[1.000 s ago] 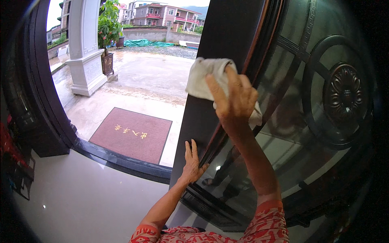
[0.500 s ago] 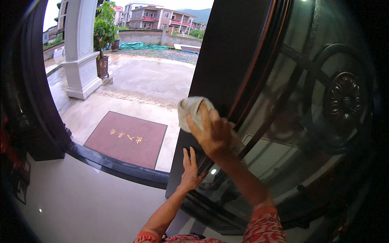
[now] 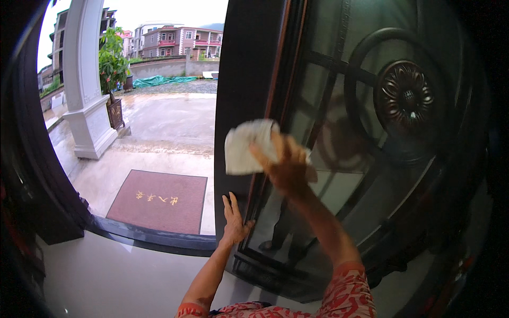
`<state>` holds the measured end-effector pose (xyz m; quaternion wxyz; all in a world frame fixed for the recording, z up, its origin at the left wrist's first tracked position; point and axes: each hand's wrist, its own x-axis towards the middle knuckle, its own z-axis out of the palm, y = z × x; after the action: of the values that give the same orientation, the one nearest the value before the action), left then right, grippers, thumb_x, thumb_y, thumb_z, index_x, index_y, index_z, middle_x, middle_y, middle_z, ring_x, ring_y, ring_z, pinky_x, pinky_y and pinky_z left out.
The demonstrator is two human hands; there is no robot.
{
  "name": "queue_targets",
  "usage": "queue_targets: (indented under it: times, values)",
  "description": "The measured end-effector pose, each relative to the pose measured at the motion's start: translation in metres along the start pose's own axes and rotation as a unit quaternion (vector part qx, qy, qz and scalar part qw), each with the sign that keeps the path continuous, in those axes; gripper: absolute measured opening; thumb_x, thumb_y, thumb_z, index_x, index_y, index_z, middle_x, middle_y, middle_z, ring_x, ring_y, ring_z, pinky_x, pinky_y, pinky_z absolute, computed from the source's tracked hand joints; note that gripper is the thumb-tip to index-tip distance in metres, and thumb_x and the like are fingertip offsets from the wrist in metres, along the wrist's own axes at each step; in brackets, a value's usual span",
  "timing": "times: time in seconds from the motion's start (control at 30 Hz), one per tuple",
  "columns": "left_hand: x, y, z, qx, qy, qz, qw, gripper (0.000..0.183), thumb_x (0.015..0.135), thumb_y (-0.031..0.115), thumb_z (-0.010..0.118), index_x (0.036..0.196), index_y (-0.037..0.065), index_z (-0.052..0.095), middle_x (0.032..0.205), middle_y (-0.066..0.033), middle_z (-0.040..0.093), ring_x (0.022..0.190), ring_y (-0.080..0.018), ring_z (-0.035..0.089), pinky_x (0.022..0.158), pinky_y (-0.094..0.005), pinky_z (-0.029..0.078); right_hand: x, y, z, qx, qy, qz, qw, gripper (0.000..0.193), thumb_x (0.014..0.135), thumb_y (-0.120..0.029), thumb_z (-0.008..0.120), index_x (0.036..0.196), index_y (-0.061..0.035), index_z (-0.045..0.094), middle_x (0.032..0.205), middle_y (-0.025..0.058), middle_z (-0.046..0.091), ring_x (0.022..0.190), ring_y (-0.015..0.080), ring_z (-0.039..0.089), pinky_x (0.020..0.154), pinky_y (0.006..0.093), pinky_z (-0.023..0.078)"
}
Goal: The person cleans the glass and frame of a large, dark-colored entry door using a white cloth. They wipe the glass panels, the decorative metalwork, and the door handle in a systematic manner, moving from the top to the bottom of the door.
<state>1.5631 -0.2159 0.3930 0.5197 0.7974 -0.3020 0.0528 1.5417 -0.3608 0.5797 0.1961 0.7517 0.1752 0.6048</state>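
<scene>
A dark door (image 3: 245,74) stands open in front of me. My right hand (image 3: 288,167) presses a pale cloth (image 3: 244,151) against the door's edge strip and the frame of its glass panel (image 3: 331,196). The fingers are bent over the cloth, slightly smeared by motion, and part of the cloth hangs out on the left. Lower down, my left hand (image 3: 234,221) rests on the door near its free edge. Its fingers point upward, stretched out, and hold nothing.
A round carved medallion (image 3: 407,95) sits on the glass panel. A dark threshold (image 3: 154,238) crosses the doorway at left. Outside lie a reddish-brown doormat (image 3: 159,204), a white pillar (image 3: 87,95) and a potted plant (image 3: 112,69). Pale glossy floor (image 3: 127,281) spreads below.
The view has shifted right, so the door appears farther left and the medallion shows more fully. The cloth looks more spread out under my right hand. My left hand stays on the door.
</scene>
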Motion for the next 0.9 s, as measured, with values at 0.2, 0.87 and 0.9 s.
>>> queue_targets:
  times: [0.2,0.87,0.9]
  values:
    - [0.001,-0.004,-0.001,0.0,-0.029,-0.01,1.0,0.119,0.066,0.018,0.078,0.144,0.011,-0.011,0.145,-0.0316,-0.011,0.134,-0.0483,0.007,0.109,-0.0496,0.018,0.078,0.046,-0.042,-0.084,0.067,0.111,0.988,0.057,0.075,0.001,0.064,0.124,-0.026,0.053,0.126,0.0155,0.047,0.104,0.0303,0.047,0.083,0.0401,0.036]
    - [0.007,-0.029,0.003,0.11,-0.024,0.123,0.986,0.109,0.069,0.008,0.072,0.145,0.009,-0.007,0.145,-0.0311,-0.01,0.134,-0.0479,0.007,0.109,-0.0466,0.018,-0.107,-0.039,-0.025,0.092,-0.136,-0.048,0.985,0.041,0.081,-0.019,0.06,0.12,-0.028,0.055,0.117,0.0104,0.049,0.099,0.0241,0.052,0.069,0.0314,0.046]
    - [0.005,-0.029,0.001,0.08,-0.025,0.102,0.991,0.11,0.069,0.008,0.072,0.145,0.009,-0.007,0.145,-0.0311,-0.01,0.134,-0.0479,0.007,0.109,-0.0467,0.018,-0.108,-0.04,-0.028,0.101,-0.142,-0.056,0.983,0.042,0.082,-0.019,0.059,0.122,-0.0295,0.052,0.117,0.0105,0.05,0.099,0.0249,0.053,0.07,0.0329,0.044]
